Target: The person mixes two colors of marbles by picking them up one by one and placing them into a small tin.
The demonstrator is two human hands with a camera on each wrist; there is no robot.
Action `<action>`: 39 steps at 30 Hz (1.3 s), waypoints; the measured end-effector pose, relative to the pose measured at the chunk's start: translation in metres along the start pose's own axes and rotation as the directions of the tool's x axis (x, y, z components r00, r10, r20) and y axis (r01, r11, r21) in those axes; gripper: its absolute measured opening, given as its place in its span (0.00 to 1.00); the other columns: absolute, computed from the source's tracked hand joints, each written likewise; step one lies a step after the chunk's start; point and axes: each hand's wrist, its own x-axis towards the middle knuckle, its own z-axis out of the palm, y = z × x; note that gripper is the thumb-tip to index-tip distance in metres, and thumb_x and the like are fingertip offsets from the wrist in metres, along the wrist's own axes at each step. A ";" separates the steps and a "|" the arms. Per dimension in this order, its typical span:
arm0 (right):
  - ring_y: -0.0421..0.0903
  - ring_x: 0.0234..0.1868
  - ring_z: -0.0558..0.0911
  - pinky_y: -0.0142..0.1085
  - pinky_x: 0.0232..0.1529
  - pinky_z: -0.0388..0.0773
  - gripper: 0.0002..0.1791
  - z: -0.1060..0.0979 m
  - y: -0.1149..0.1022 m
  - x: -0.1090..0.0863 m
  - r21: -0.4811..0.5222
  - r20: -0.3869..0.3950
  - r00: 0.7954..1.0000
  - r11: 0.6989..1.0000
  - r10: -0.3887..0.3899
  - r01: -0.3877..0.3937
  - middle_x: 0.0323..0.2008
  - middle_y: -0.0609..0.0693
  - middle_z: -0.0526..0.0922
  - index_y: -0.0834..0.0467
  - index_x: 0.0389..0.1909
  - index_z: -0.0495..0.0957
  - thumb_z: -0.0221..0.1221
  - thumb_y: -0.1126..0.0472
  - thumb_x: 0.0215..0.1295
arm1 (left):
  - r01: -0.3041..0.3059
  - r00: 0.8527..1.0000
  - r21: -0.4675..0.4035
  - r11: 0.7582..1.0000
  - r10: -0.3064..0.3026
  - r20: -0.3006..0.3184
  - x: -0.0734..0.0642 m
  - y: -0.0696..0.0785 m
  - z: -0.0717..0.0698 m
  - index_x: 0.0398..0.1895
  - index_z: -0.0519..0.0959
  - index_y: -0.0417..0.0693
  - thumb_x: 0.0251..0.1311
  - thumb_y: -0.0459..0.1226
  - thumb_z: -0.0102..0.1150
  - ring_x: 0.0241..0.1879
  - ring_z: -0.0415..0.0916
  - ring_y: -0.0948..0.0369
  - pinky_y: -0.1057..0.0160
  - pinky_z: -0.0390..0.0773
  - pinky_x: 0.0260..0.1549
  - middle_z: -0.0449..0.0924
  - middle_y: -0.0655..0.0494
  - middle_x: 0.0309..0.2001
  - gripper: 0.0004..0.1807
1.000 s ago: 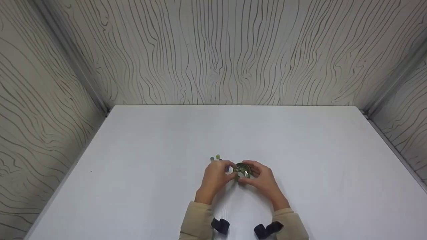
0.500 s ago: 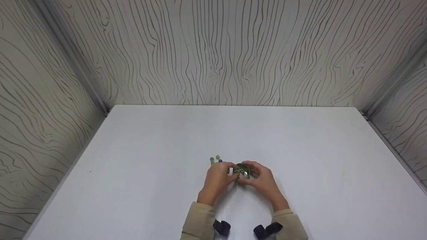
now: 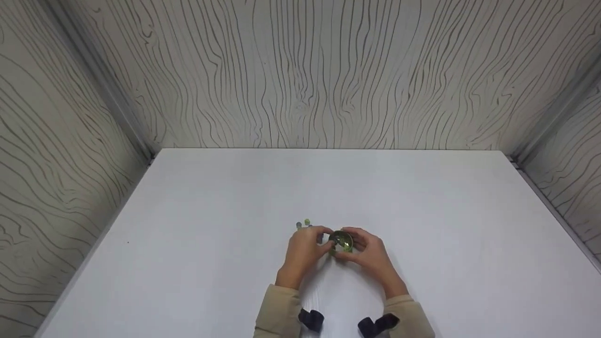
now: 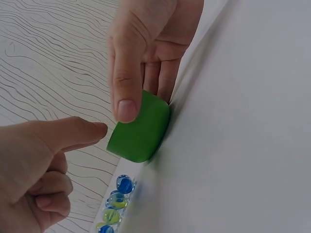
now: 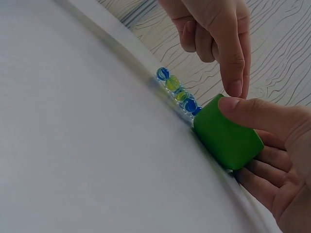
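A small green cup point(image 3: 348, 238) is gripped by my right hand point(image 3: 372, 252), thumb on the near side and fingers round the far side. In the right wrist view the cup's green wall point(image 5: 224, 133) shows close over the white tabletop. My left hand point(image 3: 300, 249) reaches in from the left, its thumb and forefinger point(image 4: 77, 131) stretched to the cup's mouth and the other fingers folded in. I cannot tell whether those two fingertips hold anything. Several glass marbles point(image 5: 172, 83), blue and yellow-green, lie beyond the left hand, which partly hides them in the head view.
The white table point(image 3: 211, 211) meets patterned panels point(image 3: 300, 75) at the back and sides. Dark camera mounts point(image 3: 311, 320) sit at both wrists, over beige sleeves point(image 3: 278, 310).
My left fingertips have drawn back slightly from the inside of the cup toward its left rim. The right hand stays in place, still gripping the cup.
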 end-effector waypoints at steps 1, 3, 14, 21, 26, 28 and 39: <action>0.60 0.61 0.77 0.40 0.60 0.75 0.34 -0.001 0.000 0.000 -0.001 -0.007 1.000 1.000 0.005 -0.005 0.57 0.65 0.79 0.65 0.56 0.74 0.73 0.64 0.46 | -0.010 1.000 -0.002 1.000 0.010 -0.008 0.001 0.000 -0.001 0.41 0.85 0.49 0.52 0.38 0.69 0.27 0.76 0.65 0.69 0.74 0.30 0.87 0.53 0.33 0.11; 0.60 0.62 0.77 0.39 0.60 0.75 0.34 -0.001 0.001 0.000 -0.007 -0.016 1.000 1.000 0.010 -0.010 0.57 0.64 0.79 0.65 0.56 0.75 0.73 0.64 0.45 | -0.028 0.999 0.001 1.000 0.028 -0.027 0.001 -0.001 -0.002 0.41 0.85 0.48 0.52 0.38 0.69 0.27 0.77 0.64 0.69 0.75 0.30 0.87 0.53 0.33 0.11; 0.59 0.61 0.77 0.40 0.60 0.75 0.34 0.000 0.002 0.001 -0.032 -0.004 1.000 0.999 -0.009 0.008 0.57 0.64 0.79 0.64 0.57 0.75 0.73 0.61 0.46 | 0.004 0.993 -0.010 1.000 -0.005 -0.122 0.001 -0.010 -0.012 0.38 0.86 0.49 0.53 0.37 0.68 0.28 0.78 0.64 0.69 0.76 0.30 0.87 0.54 0.31 0.09; 0.59 0.62 0.77 0.41 0.61 0.74 0.34 0.000 -0.001 0.000 -0.046 0.002 1.000 0.999 -0.003 0.003 0.58 0.63 0.79 0.63 0.58 0.74 0.73 0.60 0.48 | 0.085 0.989 -0.087 0.993 -0.095 -0.116 0.000 -0.014 -0.021 0.40 0.86 0.49 0.55 0.36 0.65 0.34 0.83 0.59 0.66 0.80 0.35 0.88 0.50 0.38 0.09; 0.59 0.62 0.77 0.40 0.61 0.74 0.34 0.000 0.000 0.000 -0.041 -0.002 1.000 0.999 0.006 -0.006 0.58 0.63 0.79 0.63 0.58 0.74 0.73 0.60 0.47 | 0.096 0.987 -0.087 0.992 -0.106 -0.121 0.000 -0.015 -0.024 0.41 0.86 0.49 0.56 0.37 0.65 0.29 0.77 0.62 0.71 0.74 0.29 0.87 0.51 0.32 0.09; 0.58 0.62 0.77 0.40 0.61 0.74 0.34 0.000 0.000 0.000 -0.038 -0.006 1.000 0.999 0.011 -0.012 0.58 0.63 0.79 0.63 0.58 0.74 0.73 0.61 0.47 | 0.084 0.987 -0.082 0.993 -0.094 -0.129 0.000 -0.016 -0.024 0.40 0.86 0.49 0.56 0.37 0.65 0.27 0.74 0.65 0.73 0.70 0.27 0.85 0.53 0.28 0.09; 0.58 0.62 0.77 0.41 0.61 0.73 0.34 0.000 -0.001 -0.002 -0.045 -0.011 0.999 0.998 0.038 -0.038 0.58 0.62 0.79 0.62 0.58 0.74 0.73 0.60 0.47 | 0.121 0.981 -0.126 0.985 -0.137 -0.135 0.000 -0.025 -0.026 0.38 0.86 0.48 0.58 0.38 0.64 0.32 0.81 0.60 0.67 0.77 0.32 0.87 0.53 0.33 0.08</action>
